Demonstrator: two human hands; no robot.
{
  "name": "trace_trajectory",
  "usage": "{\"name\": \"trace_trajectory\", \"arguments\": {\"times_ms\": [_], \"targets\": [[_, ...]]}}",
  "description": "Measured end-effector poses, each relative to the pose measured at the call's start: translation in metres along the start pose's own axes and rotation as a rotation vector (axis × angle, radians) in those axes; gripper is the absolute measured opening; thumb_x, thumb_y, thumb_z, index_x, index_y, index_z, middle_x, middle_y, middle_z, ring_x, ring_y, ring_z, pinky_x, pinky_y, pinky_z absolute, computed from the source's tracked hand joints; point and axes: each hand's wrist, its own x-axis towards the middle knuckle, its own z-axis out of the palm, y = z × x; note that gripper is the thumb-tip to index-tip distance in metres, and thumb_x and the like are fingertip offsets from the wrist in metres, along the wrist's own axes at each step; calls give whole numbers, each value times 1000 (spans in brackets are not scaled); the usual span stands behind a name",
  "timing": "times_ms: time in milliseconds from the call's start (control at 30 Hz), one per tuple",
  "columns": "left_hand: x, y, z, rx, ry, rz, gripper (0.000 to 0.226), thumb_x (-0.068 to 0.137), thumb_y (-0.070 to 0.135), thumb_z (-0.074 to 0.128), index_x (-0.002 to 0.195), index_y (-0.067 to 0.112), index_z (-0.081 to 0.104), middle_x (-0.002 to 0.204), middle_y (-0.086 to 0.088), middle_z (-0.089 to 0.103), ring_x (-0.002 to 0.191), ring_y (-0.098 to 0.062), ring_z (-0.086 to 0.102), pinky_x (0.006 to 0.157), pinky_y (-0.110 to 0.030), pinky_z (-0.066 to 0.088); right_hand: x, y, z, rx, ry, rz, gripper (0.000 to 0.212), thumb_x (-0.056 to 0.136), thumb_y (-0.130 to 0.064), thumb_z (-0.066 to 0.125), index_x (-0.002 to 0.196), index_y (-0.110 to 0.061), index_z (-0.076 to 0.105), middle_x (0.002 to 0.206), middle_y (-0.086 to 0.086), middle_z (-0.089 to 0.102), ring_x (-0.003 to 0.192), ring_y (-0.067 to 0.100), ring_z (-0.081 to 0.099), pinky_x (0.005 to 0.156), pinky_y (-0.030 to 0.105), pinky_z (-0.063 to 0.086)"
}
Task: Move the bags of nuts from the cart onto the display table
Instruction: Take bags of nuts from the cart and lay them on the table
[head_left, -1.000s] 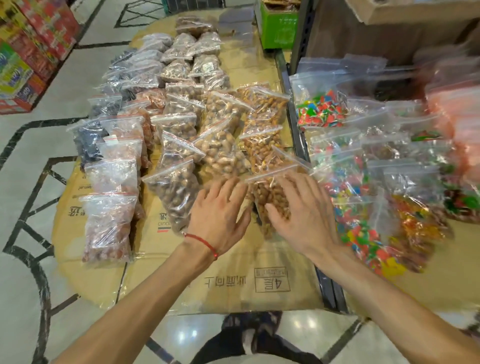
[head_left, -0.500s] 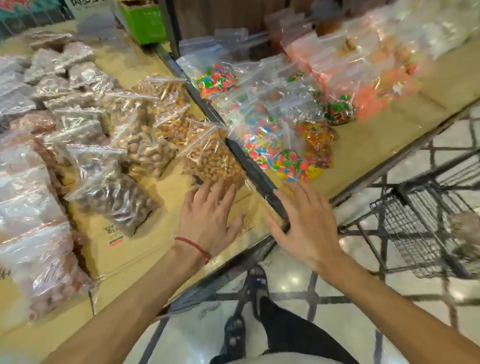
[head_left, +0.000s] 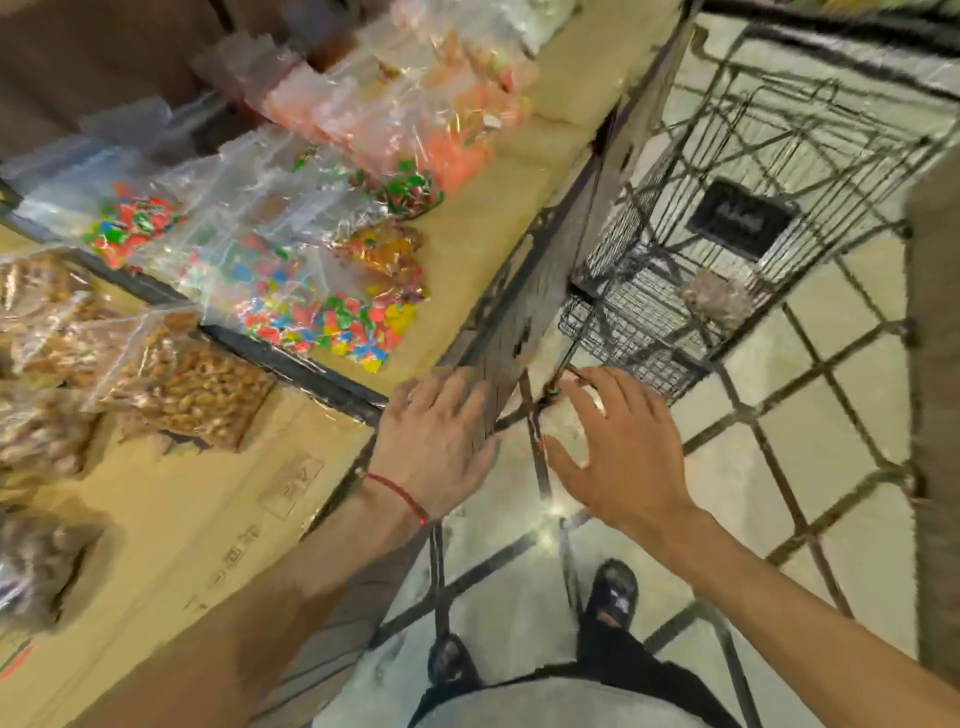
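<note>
We see both hands empty, fingers spread: left hand over the table edge, right hand above the floor. One bag of nuts sits in the cart beyond the right hand. More nut bags lie on the table left of the left hand.

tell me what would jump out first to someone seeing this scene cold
The bright multicoloured candy bags on the cardboard-covered table, left of centre, catch the eye first. Next come the two open, empty hands at centre: the left hand over the table's edge, the right hand spread above the floor toward the wire cart. A single bag of nuts lies in the cart at right.
</note>
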Motion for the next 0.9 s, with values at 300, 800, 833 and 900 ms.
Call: {"name": "trace_trajectory", "arguments": {"times_ms": [300,800,833,900], "targets": [[125,153,4,0,-94,126,63,97,60,32,143,22,53,147,-5,54,140,-29,45,111,-48,38,-7,173,6,83,25,94,59,96,-55,57,140,-17,64,145,11,62,138,34,52,116,52,41],[311,324,27,17,-158,153,60,100,61,36,146,25,51,150,-5,54,141,-29,47,112,-50,42,13,442,4,65,-15,280,59,98,-57,50,138,-16,65,142,10,61,137,34,52,115,51,41],[326,327,30,8,-168,152,61,99,61,35,146,25,52,149,-5,55,140,-29,47,111,-50,43,20,455,6,60,-20,278,59,98,-57,49,137,-16,65,142,10,62,137,34,52,115,51,40],[356,333,38,-1,-192,155,61,99,60,34,146,25,52,149,-6,54,141,-30,47,112,-51,43,37,479,11,46,-20,278,58,98,-56,51,137,-15,66,141,11,63,137,35,53,115,52,41]]}}
